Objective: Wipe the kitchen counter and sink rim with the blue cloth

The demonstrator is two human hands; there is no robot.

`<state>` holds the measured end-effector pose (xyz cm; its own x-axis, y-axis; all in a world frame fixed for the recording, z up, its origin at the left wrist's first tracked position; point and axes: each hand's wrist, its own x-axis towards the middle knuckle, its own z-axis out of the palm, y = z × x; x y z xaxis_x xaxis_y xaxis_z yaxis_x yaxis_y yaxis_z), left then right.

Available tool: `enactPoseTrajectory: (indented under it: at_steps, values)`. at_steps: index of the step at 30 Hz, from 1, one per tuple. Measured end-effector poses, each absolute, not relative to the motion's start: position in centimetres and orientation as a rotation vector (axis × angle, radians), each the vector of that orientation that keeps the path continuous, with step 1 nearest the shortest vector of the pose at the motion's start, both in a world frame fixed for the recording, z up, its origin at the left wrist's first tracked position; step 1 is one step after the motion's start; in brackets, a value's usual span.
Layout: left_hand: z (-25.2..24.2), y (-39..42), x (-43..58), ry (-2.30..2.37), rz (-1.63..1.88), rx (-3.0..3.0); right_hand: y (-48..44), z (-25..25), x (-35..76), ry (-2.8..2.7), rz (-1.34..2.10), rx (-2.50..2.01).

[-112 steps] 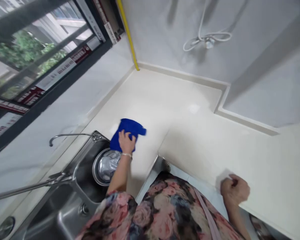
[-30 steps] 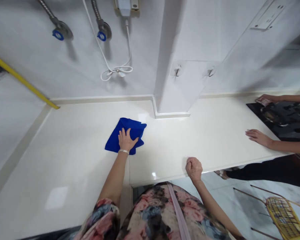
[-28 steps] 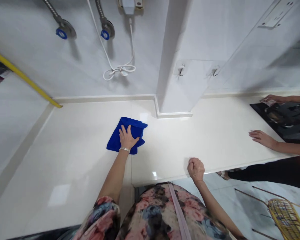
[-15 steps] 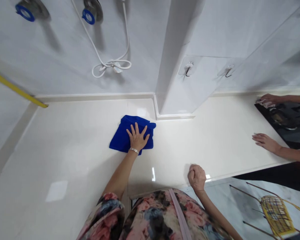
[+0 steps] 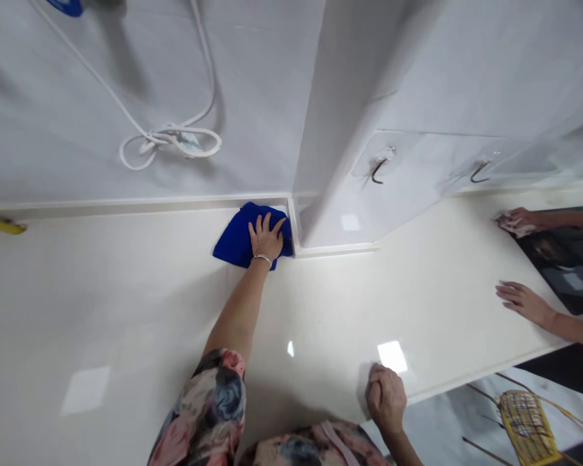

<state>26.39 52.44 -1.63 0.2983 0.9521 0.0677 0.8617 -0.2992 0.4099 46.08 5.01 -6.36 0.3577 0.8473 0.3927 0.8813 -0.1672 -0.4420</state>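
My left hand (image 5: 266,241) presses down on a blue cloth (image 5: 236,239), its fingers spread over the fabric. The cloth lies on the pale countertop (image 5: 126,291), pushed into the corner where the back ledge meets the pillar base. A bracelet circles my left wrist. Closed in a fist, my right hand (image 5: 386,398) rests on the counter near its front edge, and I see nothing in it.
A white wall pillar (image 5: 340,213) with two hooks juts over the counter. A looped white cable (image 5: 170,139) hangs at the back wall. At right, a co-worker's hand holds a rag (image 5: 515,223) at a black stove (image 5: 563,259); a yellow woven chair (image 5: 527,421) stands below.
My left hand has slid the blue cloth away from me, up to the back ledge and pillar corner. My right fist stays on the counter. The camera view has shifted.
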Motion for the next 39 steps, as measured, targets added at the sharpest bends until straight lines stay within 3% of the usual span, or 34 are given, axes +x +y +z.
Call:
enactPoseTrajectory:
  at_steps: [9,23,31,39]
  values:
    - [-1.8,56.5,29.1,1.846,0.505,2.172,4.7,-6.6,46.4,-1.525,-0.063,-2.055]
    - [-1.5,57.4,29.1,1.787,0.397,2.172,5.5,-6.6,46.3,-1.508,-0.094,-2.020]
    - [-1.3,51.0,26.2,1.565,0.391,2.323,6.2,-6.1,46.8,-1.586,-0.172,-1.946]
    - [-1.9,38.0,25.0,1.388,0.344,2.428,6.1,-6.1,46.8,-1.522,-0.160,-1.987]
